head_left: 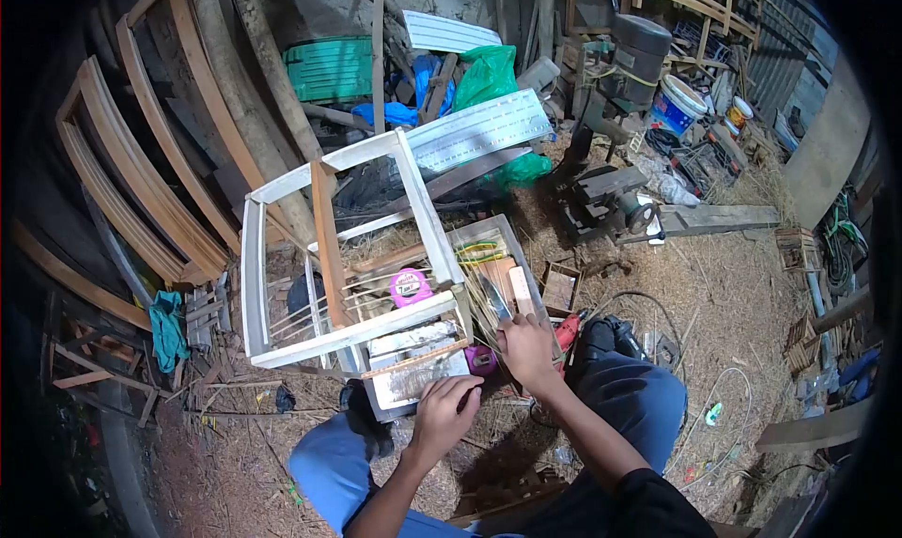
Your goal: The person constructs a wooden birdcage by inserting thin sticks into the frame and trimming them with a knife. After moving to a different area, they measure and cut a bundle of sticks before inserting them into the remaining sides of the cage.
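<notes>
My left hand (445, 412) rests with curled fingers at the front edge of a pale board (413, 380), beside a thin wooden strip (416, 358); what its fingers hold, if anything, is hidden. My right hand (528, 348) is closed round the handle end of a knife (494, 296), whose blade points away from me over a grey tray (512, 240). A white wooden frame (353, 332) with a brown crossbar (328, 247) stands left of the tray. Thin sticks and a pink tape measure (410, 287) show within the frame. A pale wood block (520, 288) lies right of the blade.
Curved wooden frames (141, 176) lean at the left. Behind are a green crate (329, 69) and a perforated white panel (479, 132). A bench vise (611, 195) stands ahead to the right, near a paint bucket (678, 106). A red power tool (567, 331) lies beside my right hand.
</notes>
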The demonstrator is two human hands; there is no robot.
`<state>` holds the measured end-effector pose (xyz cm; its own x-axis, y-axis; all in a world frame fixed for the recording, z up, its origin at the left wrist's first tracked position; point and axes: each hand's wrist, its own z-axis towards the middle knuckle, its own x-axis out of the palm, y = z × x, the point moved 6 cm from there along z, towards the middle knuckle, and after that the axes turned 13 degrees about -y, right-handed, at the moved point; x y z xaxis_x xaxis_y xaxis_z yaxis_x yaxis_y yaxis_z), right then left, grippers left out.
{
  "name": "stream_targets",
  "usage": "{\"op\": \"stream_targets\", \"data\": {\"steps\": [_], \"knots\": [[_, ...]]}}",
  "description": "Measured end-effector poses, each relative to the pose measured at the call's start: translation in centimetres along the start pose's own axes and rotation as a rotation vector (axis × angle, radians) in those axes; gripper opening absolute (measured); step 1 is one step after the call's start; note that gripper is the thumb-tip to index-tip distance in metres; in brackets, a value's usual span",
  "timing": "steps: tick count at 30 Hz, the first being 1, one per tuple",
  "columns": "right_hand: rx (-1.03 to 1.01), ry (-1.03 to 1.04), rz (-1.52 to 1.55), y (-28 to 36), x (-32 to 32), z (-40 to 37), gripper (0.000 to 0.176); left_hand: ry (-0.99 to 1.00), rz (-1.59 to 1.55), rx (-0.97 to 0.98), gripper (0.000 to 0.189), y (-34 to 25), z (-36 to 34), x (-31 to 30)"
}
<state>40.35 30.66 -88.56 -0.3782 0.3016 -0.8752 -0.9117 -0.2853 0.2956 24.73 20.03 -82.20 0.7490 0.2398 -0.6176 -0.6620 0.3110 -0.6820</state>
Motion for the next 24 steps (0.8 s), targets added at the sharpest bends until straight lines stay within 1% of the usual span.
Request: {"op": "stream_targets", "data": {"steps": [2, 6, 9, 15, 17, 20, 24], "knots": [[0.024, -0.036, -0.04, 0.6, -0.1, 0.4, 0.012, -0.016, -0.005, -0.009, 0.018, 0.1, 0.4, 0.1], [0.011, -0.032, -0.095, 0.9, 0.3, 0.7, 0.015, -0.021, -0.021, 0.019, 0.017, 0.0, 1.0, 0.3], [0.054, -0.025, -0.153, 0.5, 1.2, 0.6, 0.016, -0.047, -0.028, 0.054, 0.017, -0.2, 1.2, 0.3], [0.151, 0.007, -0.03, 0.3, 0.8, 0.6, 0.019, -0.027, -0.029, 0.059, 0.017, -0.4, 1.1, 0.6], [0.221, 0.014, 0.052, 0.0, 1.1, 0.5, 0.022, -0.022, -0.027, 0.054, 0.017, -0.2, 1.0, 0.7], [0.221, -0.052, 0.1, 0.3, -0.1, 0.6, 0.021, -0.021, -0.029, 0.051, 0.017, -0.1, 1.0, 0.8], [0.267, -0.055, 0.15, 0.2, -1.7, 0.9, 0.019, -0.018, -0.023, 0.044, 0.017, -0.2, 1.1, 1.0]]}}
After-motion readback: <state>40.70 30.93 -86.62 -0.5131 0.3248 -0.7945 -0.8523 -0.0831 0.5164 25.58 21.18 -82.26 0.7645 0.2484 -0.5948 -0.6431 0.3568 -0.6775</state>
